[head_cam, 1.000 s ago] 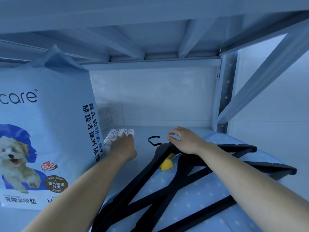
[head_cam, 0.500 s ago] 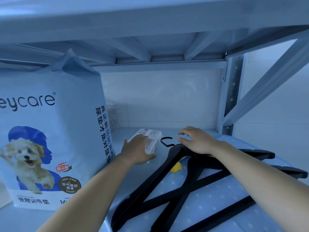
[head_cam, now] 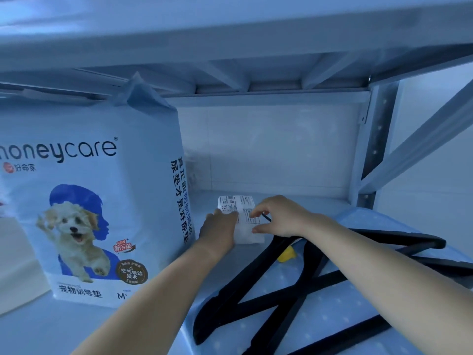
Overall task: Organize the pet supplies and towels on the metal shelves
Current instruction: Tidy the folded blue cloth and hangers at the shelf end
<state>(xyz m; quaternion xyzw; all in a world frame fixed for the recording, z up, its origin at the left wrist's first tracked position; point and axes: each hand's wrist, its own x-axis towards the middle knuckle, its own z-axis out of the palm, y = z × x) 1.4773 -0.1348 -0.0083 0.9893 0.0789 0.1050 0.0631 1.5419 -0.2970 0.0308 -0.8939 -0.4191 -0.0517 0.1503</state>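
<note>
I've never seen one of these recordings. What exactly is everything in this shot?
metal shelf: one, pale grey, holds everything, with another level overhead
pet pad bag: one, white and blue with a puppy picture, standing upright at left
pale box: one, off-white, at the far left edge, partly out of frame
small packet: one, white with a printed label, mid-shelf beside the bag
hangers: a few, black, overlapping on the cloth at right; exact count unclear
dotted cloth: one, light blue, under the hangers
yellow item: one, small, half hidden under the hangers
left hand: holds the packet's left side
right hand: pinches the packet's right edge
</note>
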